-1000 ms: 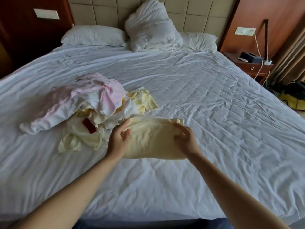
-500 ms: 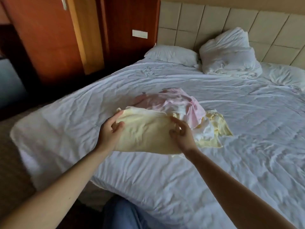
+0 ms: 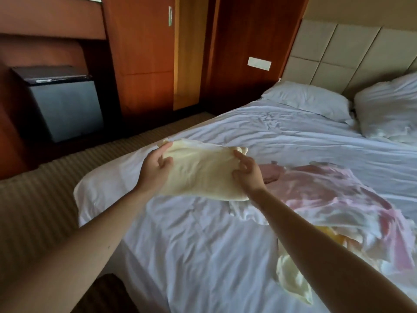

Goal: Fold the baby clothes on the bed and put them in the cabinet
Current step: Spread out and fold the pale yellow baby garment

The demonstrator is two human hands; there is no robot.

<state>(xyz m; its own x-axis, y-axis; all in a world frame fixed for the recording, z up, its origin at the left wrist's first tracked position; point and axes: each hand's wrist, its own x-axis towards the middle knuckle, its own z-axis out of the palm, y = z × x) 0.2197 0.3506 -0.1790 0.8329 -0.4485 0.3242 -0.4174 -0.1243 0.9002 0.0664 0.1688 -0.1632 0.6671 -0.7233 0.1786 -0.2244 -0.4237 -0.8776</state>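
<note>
Fingers (image 3: 166, 162): left hand (image 3: 153, 170) and right hand (image 3: 248, 175) pinch folded yellow garment (image 3: 200, 172).
Remaining: pile (image 3: 334, 199) at four o'clock; cabinet (image 3: 144, 53) at eleven.

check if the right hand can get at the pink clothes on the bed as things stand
Probably, but not freely: the pink clothes lie on the bed just beside the right hand with nothing between, yet it and the left hand both grip the folded yellow garment.

Two hands (image 3: 155, 168) (image 3: 247, 175), one folded yellow garment (image 3: 203, 172), one clothes heap (image 3: 327, 199), one bed (image 3: 225, 256).
</note>
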